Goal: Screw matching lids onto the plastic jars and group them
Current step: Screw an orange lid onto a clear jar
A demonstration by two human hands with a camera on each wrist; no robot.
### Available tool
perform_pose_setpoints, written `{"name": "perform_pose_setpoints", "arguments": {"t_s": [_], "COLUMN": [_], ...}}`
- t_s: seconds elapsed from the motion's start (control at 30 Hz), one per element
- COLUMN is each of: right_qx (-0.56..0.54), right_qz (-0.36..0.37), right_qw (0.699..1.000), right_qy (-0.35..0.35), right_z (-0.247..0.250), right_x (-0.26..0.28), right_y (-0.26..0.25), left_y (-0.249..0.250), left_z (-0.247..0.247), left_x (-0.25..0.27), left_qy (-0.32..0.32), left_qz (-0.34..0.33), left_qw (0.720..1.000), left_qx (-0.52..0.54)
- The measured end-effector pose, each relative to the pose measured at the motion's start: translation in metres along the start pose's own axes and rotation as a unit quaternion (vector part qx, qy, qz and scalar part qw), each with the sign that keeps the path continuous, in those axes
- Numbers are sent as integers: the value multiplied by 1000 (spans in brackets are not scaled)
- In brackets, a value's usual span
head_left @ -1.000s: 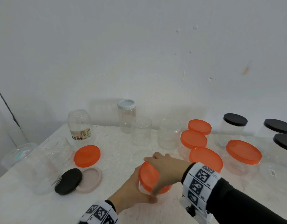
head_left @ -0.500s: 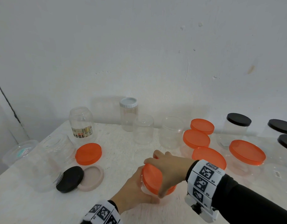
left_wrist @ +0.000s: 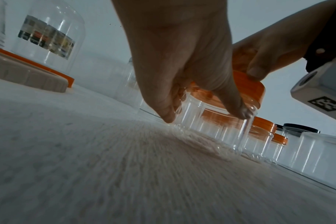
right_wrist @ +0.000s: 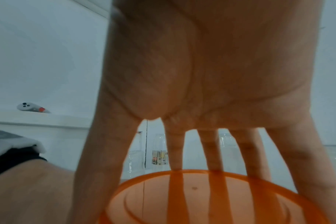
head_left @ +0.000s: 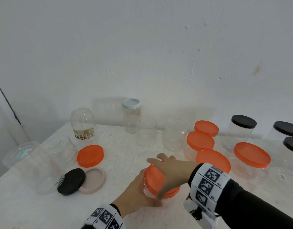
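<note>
A small clear jar [head_left: 146, 192] stands on the white table [head_left: 119, 146] near the front middle. My left hand [head_left: 134, 192] grips its side, thumb and fingers curled round the wall [left_wrist: 211, 125]. An orange lid [head_left: 154, 180] sits on the jar's mouth, tilted toward the left in the head view. My right hand [head_left: 172, 171] comes down over the lid, with spread fingers gripping its rim [right_wrist: 201, 197]. In the left wrist view a right fingertip [left_wrist: 254, 72] presses the lid's edge [left_wrist: 247, 84].
A loose orange lid [head_left: 90, 156], black lid [head_left: 71, 181] and beige lid [head_left: 93, 180] lie at the left by a large jar on its side [head_left: 48, 162]. Open clear jars [head_left: 146, 131] stand behind. Orange-lidded jars [head_left: 200, 140] and black-lidded jars [head_left: 243, 124] crowd the right.
My right hand has turned a little on the orange lid. The left hand and the jar have stayed in the same spot.
</note>
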State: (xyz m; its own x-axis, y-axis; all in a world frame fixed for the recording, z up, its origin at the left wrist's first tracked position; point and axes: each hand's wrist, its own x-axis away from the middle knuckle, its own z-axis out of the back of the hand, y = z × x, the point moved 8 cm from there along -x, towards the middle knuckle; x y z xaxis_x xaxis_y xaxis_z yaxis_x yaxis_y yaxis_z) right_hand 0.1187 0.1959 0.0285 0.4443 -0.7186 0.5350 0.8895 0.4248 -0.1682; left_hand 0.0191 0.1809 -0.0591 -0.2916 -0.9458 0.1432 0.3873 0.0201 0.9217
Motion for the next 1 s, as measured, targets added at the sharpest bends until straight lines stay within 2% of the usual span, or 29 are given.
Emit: {"name": "perform_pose_setpoints", "arguments": {"t_s": [0.1,0.27,0.33,0.47,0.57,0.73,0.83,1.0], "right_qx": [19,30,35,50,47,43,46,48], "right_qz": [24,-39,-50,5,24,-31,-48,20], "right_qw": [1000,998,998,999,998,999,998,998], "right_qy": [-4,35,29,-20,-17,9,3,-22], "right_z": [4,6,6,5,6,8,10,9], "right_x": [0,-1,0,5,4,2,4,7], "right_y": [-4,3,5,-6,-11,-1,4,-10], "left_y": [-1,-1,0,0,0,1,1,-1], "left_z": [0,-1,-1,-1,-1,-1,-1,-1], "left_x": [0,1,0,1,1,0,0,1], "left_qy": [4,2,4,6,3,2,3,1], "left_qz": [1,-1,-4,-3,0,-4,-4,3], "left_qw": [1000,1000,1000,1000,1000,1000,1000,1000], "left_qx": [2,19,23,19,20,21,25,10]}}
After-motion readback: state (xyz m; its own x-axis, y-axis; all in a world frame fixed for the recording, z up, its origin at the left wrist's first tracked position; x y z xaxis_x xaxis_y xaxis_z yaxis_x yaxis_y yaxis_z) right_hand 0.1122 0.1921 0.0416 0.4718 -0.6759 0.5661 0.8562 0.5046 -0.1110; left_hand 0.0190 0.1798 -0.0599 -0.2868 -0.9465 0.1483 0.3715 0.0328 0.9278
